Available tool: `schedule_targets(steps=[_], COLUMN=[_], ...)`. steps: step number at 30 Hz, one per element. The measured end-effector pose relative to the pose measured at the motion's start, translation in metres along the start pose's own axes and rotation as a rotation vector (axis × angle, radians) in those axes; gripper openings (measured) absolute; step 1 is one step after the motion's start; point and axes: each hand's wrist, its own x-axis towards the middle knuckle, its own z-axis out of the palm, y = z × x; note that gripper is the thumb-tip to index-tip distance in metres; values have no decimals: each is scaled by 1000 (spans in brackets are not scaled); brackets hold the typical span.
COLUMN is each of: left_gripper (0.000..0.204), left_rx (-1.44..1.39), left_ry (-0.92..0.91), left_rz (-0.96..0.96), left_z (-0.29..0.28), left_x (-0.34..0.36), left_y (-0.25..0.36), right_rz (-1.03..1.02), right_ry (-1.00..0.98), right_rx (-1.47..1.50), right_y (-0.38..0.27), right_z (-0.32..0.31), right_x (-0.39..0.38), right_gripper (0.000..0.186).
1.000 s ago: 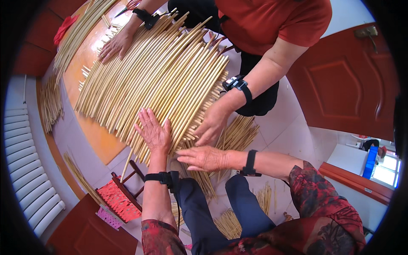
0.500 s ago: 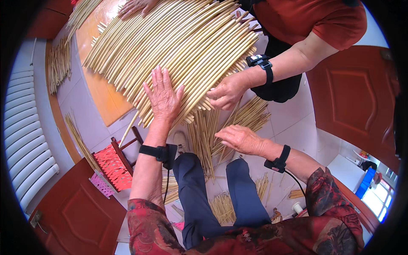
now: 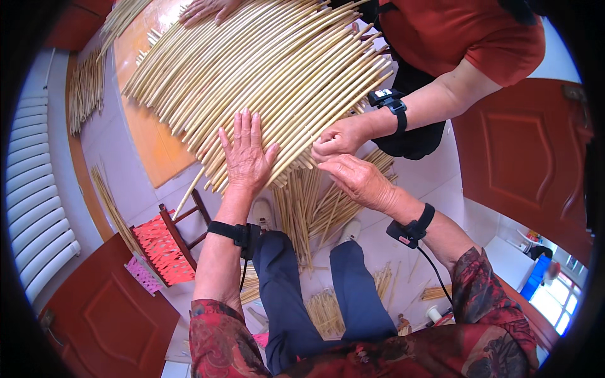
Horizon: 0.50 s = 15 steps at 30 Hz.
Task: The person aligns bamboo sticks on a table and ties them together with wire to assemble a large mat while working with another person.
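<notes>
A broad layer of pale, straight plant stalks (image 3: 246,75), laid side by side, covers a wooden table (image 3: 157,154). Flat on its near edge rests my left hand (image 3: 247,160), fingers spread. My right hand (image 3: 360,181) is at the layer's near right corner, with its fingers pressed together; whatever may be between them is hidden. Its fingertips meet or nearly meet a co-worker's closed hand (image 3: 343,135) at the same corner. Another hand (image 3: 211,9) lies on the stalks at the far edge.
Bundles of stalks (image 3: 302,214) lie on the floor below the table, with shorter pieces (image 3: 326,312) between my legs. A stool with a red woven seat (image 3: 162,246) stands at left. Beyond it is a white radiator (image 3: 38,183). More stalks (image 3: 87,91) lean by the left wall.
My right hand has moved up and in toward the co-worker's closed hand. My left hand stays on the stalks. The view has shifted slightly.
</notes>
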Motion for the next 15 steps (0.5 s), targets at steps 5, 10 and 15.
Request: schedule_targets(steps=[5,10,15], left_gripper=[70,71,73], left_rx=[-8,-17,-21], left_ry=[6,-7,-16], left_rz=[-2,-15,4], left_z=[2,-3,-13], left_x=[-1,0,0], left_y=[-1,-1,15], right_rz=[-1,0,49], right_ry=[-89,-43,-39], right_rx=[-33,-33,-70], right_y=[-3,-6,-7], right_z=[3,6,8], right_x=[-7,-5,-10], right_gripper=[25,26,26])
